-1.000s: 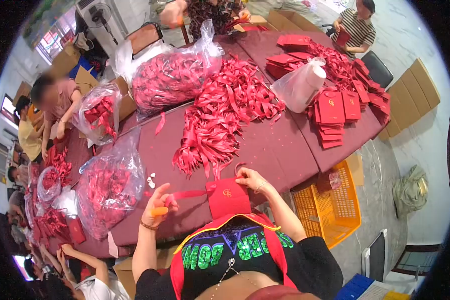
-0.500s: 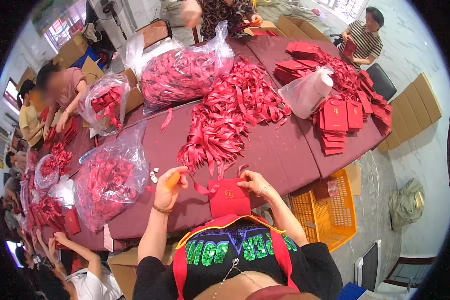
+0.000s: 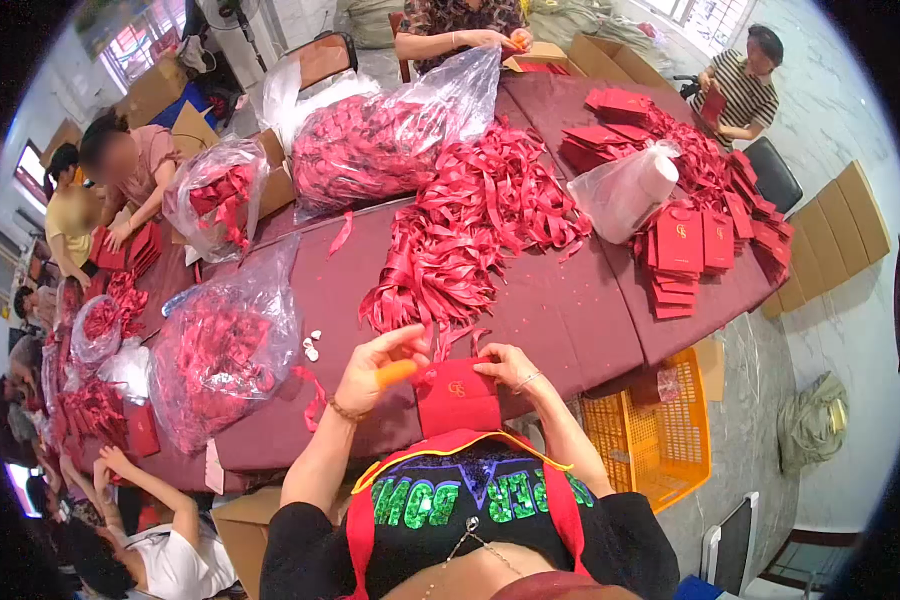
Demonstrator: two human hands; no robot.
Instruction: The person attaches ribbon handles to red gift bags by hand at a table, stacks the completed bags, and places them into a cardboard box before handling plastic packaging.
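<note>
A small red paper gift bag [image 3: 457, 398] with a gold logo lies flat in front of my body at the table's near edge. My right hand [image 3: 507, 366] pinches its top right corner. My left hand [image 3: 382, 365] hovers at the bag's top left, fingers stretched and apart from the thumb, which wears an orange finger cover [image 3: 397, 373]. Just beyond the bag, loose red ribbon ends [image 3: 460, 340] trail from a large heap of red ribbons [image 3: 450, 240]. Another strip of red ribbon [image 3: 312, 395] lies left of my left wrist.
Clear plastic bags of ribbon [image 3: 228, 350] stand at left and back. Stacked red bags [image 3: 680, 240] and a wrapped white roll [image 3: 653, 180] lie at right. A yellow crate [image 3: 695, 430] sits below the table's right edge. Several people work around the table.
My left hand has moved right, towards the bag, and its fingers have spread. The ribbon stretched between it and the bag no longer shows there; a strip now lies left of my wrist.
</note>
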